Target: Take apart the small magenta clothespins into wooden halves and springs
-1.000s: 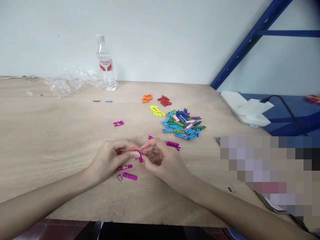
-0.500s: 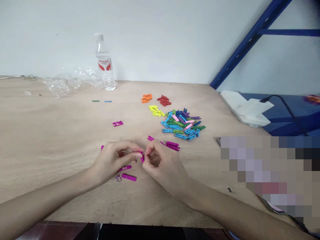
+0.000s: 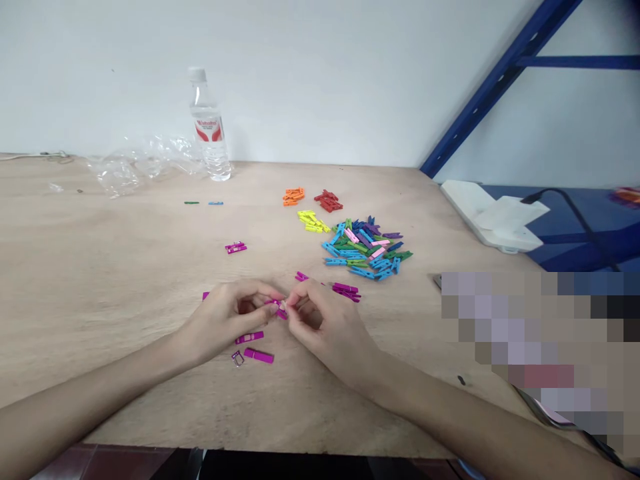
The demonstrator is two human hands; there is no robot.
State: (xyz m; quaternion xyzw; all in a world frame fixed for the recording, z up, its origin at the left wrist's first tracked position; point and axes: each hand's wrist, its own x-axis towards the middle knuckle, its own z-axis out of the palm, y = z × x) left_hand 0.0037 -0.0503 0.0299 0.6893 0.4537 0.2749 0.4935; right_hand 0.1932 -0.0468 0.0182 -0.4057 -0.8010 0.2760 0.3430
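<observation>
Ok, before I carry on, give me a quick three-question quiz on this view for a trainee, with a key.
1. Multiple choice. What colour is the held clothespin piece in the left grip?
A: yellow; B: magenta; C: green.
2. True or false? The water bottle stands upright, farther back than the yellow clothespins.
3. Short answer. What lies just left of the lowest magenta piece in view?

Key:
1. B, magenta.
2. True.
3. A small bent metal piece, apparently a clothespin spring.
</observation>
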